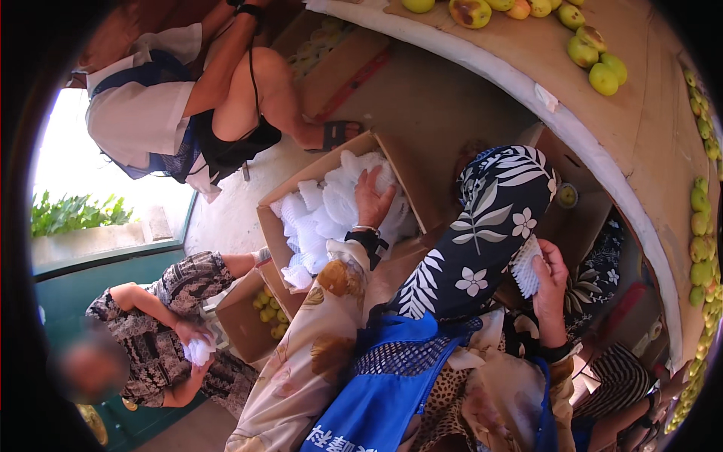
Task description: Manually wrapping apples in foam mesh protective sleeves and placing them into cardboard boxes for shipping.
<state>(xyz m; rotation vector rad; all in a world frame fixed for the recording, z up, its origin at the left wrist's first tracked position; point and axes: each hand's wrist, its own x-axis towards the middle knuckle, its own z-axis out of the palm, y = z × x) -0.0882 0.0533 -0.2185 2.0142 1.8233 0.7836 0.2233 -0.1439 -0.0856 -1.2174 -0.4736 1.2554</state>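
Note:
My left hand (pixel 374 198), fingers spread, rests on or just above white foam net sleeves (pixel 330 206) that fill a cardboard box (pixel 408 183) in front of me. Nothing shows gripped in it. At the right, beside my knee in dark floral cloth, my right hand (pixel 549 277) holds a white foam net sleeve (pixel 526 267) between thumb and fingers; whether anything sits inside it I cannot tell. A green fruit in a foam net (pixel 567 195) lies in a box (pixel 576 226) beyond my knee, partly hidden by my leg.
A curved, padded table (pixel 621 130) bearing green fruits (pixel 603 78) runs along the top and right. One person (pixel 147 107) sits upper left; another (pixel 186 333), lower left, holds white foam netting beside a box of yellow-green fruits (pixel 271 308). A striped-clothed person (pixel 613 378) is lower right.

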